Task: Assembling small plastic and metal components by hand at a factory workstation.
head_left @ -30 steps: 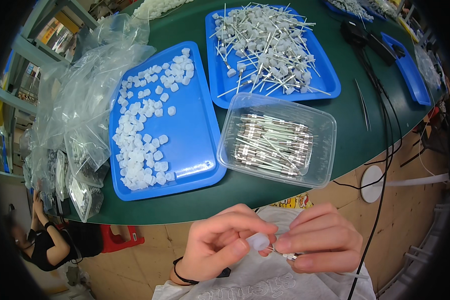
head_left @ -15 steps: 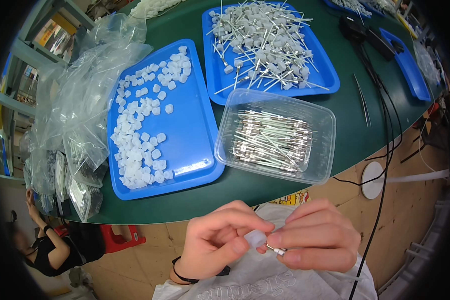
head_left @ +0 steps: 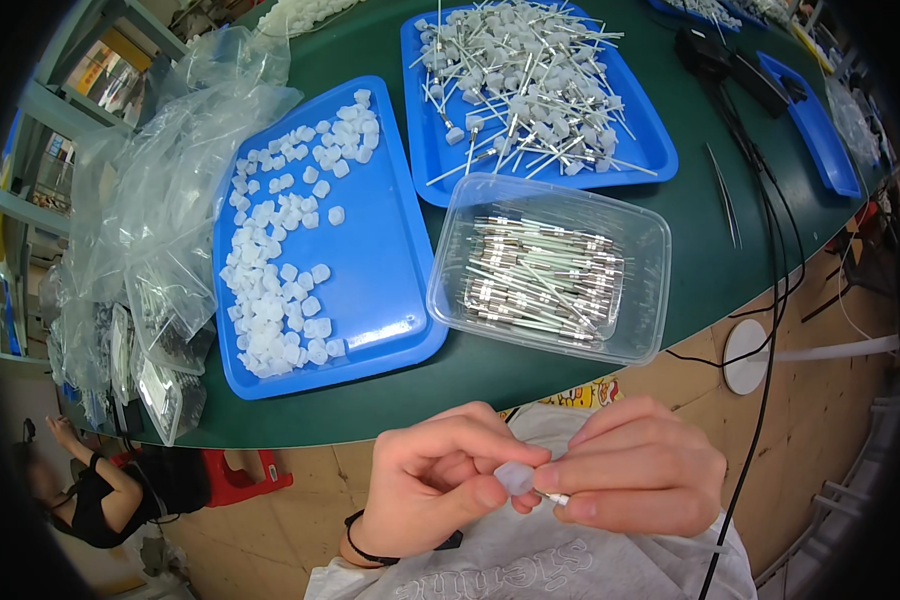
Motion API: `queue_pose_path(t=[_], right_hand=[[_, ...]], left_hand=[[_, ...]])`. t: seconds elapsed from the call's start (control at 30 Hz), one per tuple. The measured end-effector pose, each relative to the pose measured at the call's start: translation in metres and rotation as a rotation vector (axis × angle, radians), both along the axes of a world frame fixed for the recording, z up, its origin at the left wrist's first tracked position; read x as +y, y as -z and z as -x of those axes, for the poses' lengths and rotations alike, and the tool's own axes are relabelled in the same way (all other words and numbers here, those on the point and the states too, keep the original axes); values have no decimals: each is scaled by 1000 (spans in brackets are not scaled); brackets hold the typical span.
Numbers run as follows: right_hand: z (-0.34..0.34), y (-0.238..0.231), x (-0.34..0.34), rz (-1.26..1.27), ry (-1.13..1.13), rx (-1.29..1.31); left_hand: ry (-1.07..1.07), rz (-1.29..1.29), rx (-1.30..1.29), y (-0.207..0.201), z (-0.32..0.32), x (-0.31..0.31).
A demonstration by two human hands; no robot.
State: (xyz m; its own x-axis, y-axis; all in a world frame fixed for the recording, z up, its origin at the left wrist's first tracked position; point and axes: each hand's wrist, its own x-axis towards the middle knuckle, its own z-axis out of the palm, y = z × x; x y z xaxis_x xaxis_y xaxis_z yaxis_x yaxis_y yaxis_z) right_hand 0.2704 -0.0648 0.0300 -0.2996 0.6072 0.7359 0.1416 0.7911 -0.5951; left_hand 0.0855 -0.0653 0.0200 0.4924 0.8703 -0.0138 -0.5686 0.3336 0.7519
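Observation:
Between the thumb and forefinger of my left hand [head_left: 440, 475] is a translucent white plastic cap [head_left: 515, 477]. My right hand [head_left: 635, 468] pinches a thin rod with a metal end [head_left: 555, 497], its tip at the cap's right side; whether the tip sits inside I cannot tell. Most of the rod is hidden by my right fingers. Beyond my hands stands a clear plastic box [head_left: 652, 300] holding many similar pale rods with metal ends. Left of it, a blue tray [head_left: 385, 345] carries loose white caps [head_left: 270, 270].
A second blue tray [head_left: 660, 155] behind the box is heaped with capped rods. Clear plastic bags [head_left: 160, 190] lie at the left. Tweezers [head_left: 722, 195] and black cables [head_left: 760, 170] are at the right. A person in black [head_left: 120, 495] sits at lower left.
The metal end in my right hand has come closer to the cap, and less of it shows. My left hand has barely moved.

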Motion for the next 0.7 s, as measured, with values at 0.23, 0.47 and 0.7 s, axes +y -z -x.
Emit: queue_pose_path(t=[0.23, 0.47, 0.7], right_hand=[[-2, 1, 2, 36, -38, -49], [-1, 10, 4, 109, 4, 242], [2, 14, 0, 176, -4, 321]], left_hand=[[14, -7, -26, 2, 0, 2], [-68, -98, 50, -7, 0, 7], [-60, -287, 38, 8, 3, 11]])
